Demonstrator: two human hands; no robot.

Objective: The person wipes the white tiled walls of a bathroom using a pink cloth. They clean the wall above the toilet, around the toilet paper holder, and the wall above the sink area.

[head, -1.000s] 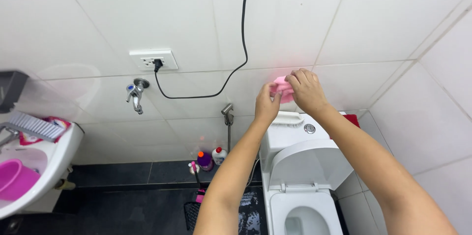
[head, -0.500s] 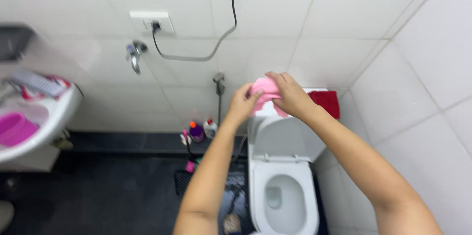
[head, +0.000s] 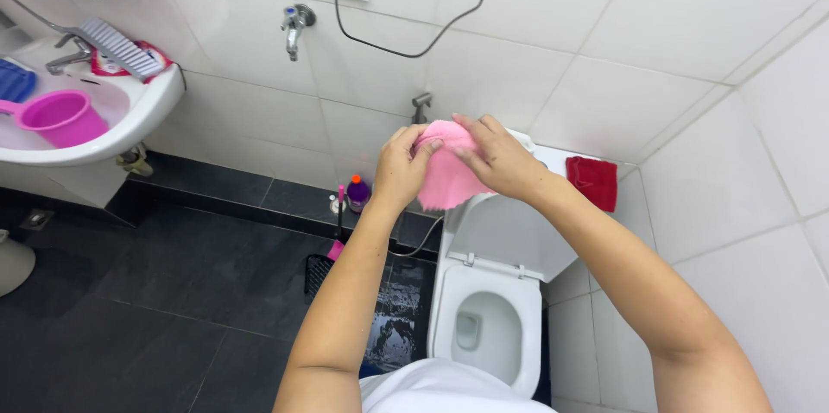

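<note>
Pink cloth, one, pinched in fingers of both left hand and right hand (above one open toilet).

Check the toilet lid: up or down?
Up. The toilet lid leans back against the tank, and the bowl below is open.

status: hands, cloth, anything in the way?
Left hand and right hand both grip the pink cloth, held up above the open toilet. Nothing between hands and toilet.
</note>
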